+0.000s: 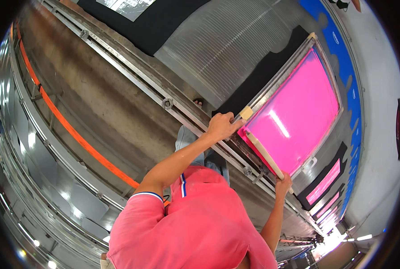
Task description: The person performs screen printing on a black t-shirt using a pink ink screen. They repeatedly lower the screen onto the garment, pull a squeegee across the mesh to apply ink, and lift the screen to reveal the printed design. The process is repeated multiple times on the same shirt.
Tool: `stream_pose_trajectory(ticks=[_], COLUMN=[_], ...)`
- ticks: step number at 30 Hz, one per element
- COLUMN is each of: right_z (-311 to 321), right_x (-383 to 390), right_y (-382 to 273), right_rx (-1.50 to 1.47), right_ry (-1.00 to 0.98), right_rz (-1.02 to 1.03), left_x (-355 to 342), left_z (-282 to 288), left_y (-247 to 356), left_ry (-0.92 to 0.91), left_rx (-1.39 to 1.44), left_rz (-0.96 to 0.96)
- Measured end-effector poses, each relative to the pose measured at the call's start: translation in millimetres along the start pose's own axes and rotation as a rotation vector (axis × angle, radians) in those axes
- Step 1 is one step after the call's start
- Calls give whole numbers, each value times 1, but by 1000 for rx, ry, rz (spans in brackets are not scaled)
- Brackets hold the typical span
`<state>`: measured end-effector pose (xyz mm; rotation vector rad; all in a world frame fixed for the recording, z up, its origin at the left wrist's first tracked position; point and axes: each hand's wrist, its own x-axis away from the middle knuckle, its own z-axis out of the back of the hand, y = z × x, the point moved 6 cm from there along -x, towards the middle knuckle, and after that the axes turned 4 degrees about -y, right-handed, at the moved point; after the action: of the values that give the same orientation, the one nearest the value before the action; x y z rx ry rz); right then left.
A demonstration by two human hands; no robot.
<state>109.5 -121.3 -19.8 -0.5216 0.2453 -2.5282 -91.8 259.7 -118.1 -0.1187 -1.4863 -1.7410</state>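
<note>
A screen printing frame (329,51) with bright pink mesh (294,112) lies tilted across the long table to my right. My left hand (224,127) is closed on its near left corner, fingers beside a piece of yellowish tape (246,112). Along the near side of the mesh runs a long cream bar, seemingly a squeegee (266,153), with pink ink beside its left end. My right hand (283,183) wraps round the bar near its right end, close to the frame's near right corner. Its palm side is hidden.
Black fabric pieces (265,76) lie on the table, one with a grey print (127,6). Farther right are black pieces with pink prints (324,181). Metal rails with round clamps (167,103) edge the table. An orange rail (81,139) runs along another table behind me.
</note>
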Motion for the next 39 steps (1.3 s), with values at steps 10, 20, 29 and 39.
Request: stream_pose_trajectory(ticks=[10,20,29,39], right_z=[6,13,11,7], right_x=[3,2,-1,-1], right_y=[26,16,16,13], right_rx=[-86,-129,-108,-129], right_ry=[-22,-47,-65,-41], right_rz=[14,-81,-82,-41], left_x=[-30,-46,-44,-39], left_z=[0,-9,-2,2], left_y=[35,73,64,71], left_ry=[-179,-111,-140,-10], left_rx=[197,306,405,219], left_rz=[25,-202,-166,-200])
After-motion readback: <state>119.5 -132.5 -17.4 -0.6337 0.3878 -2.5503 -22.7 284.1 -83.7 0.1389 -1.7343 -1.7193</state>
